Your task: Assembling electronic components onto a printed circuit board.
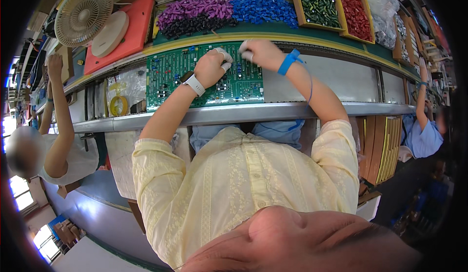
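Observation:
A large green circuit board (161, 94), dotted with small parts, lies on the bench rail in front of me. Over its upper middle is my left hand (210, 68), fingers curled in, white covers on the fingertips. My right hand (265, 55) is at the board's upper right edge, its covered thumb and fingertips drawn together in a pinch. Whatever either hand holds is too small or hidden to make out. A blue wrist strap (289, 62) with a thin cord circles my right wrist; a white-banded watch (193, 82) is on my left.
Behind the board lie heaps of purple parts (202, 8), black parts (190, 27) and blue parts (263, 9). Boxes hold green parts (317, 3) and red parts (355, 14). A fan (84, 14) stands far left; yellow tape (118, 106) sits nearer. Other people work at both sides.

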A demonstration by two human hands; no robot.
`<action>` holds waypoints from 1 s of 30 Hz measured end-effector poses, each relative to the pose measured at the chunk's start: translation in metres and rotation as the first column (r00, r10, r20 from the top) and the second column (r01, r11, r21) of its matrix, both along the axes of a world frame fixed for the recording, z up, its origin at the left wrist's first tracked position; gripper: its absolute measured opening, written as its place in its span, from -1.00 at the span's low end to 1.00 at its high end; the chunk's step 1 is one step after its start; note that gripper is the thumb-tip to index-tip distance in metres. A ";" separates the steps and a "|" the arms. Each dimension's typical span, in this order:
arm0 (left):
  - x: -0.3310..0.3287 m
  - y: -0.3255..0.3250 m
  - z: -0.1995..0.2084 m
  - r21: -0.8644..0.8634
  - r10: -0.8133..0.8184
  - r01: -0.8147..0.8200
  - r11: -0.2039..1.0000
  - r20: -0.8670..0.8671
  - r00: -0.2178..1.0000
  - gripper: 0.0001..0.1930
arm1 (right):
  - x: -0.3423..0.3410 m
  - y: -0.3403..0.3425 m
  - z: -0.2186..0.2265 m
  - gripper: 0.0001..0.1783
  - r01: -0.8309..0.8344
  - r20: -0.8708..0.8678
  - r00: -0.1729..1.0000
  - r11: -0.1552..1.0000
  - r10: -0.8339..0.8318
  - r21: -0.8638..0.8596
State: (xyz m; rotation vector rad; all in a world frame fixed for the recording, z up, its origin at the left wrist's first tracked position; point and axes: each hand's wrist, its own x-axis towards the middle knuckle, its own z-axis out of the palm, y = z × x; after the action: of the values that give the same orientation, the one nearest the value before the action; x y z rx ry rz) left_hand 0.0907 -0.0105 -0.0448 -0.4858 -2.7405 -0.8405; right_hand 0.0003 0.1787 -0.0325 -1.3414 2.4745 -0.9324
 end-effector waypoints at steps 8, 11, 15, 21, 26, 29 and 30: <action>-0.014 0.011 0.003 -0.123 -0.025 0.030 0.992 0.041 0.999 -0.93 | -0.069 0.002 -0.016 -0.83 0.325 -0.543 0.772 0.939 -0.330 -0.109; -0.015 0.012 0.002 -0.135 -0.016 0.024 0.991 0.059 0.998 -0.94 | -0.068 -0.001 -0.017 -0.85 0.332 -0.625 0.737 0.943 -0.256 0.006; -0.015 0.014 0.003 -0.148 -0.018 0.025 0.989 0.047 0.999 -0.94 | -0.075 -0.004 -0.021 -0.88 0.369 -0.594 0.747 0.929 -0.298 -0.002; -0.015 0.014 0.002 -0.158 -0.029 0.031 0.987 0.013 1.000 -0.94 | -0.074 -0.002 -0.024 -0.88 0.362 -0.573 0.748 0.930 -0.335 -0.070; -0.013 0.015 0.004 -0.178 -0.053 0.043 0.983 -0.050 0.997 -0.97 | -0.070 -0.006 -0.019 -0.90 0.429 -0.569 0.733 0.903 -0.372 -0.038; -0.012 0.018 0.005 -0.200 -0.091 0.076 0.977 -0.065 0.994 -0.97 | -0.075 -0.011 -0.020 -0.90 0.487 -0.566 0.721 0.873 -0.400 0.003; -0.012 0.020 0.005 -0.206 -0.120 0.104 0.973 -0.066 0.991 -0.97 | -0.077 -0.010 -0.020 -0.90 0.485 -0.567 0.720 0.874 -0.400 0.000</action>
State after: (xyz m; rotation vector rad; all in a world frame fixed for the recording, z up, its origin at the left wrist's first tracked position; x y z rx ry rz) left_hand 0.0789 0.0094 -0.0394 -0.7031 -2.7605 -0.5561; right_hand -0.0763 0.1689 -0.0529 -1.0882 3.3437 -0.4312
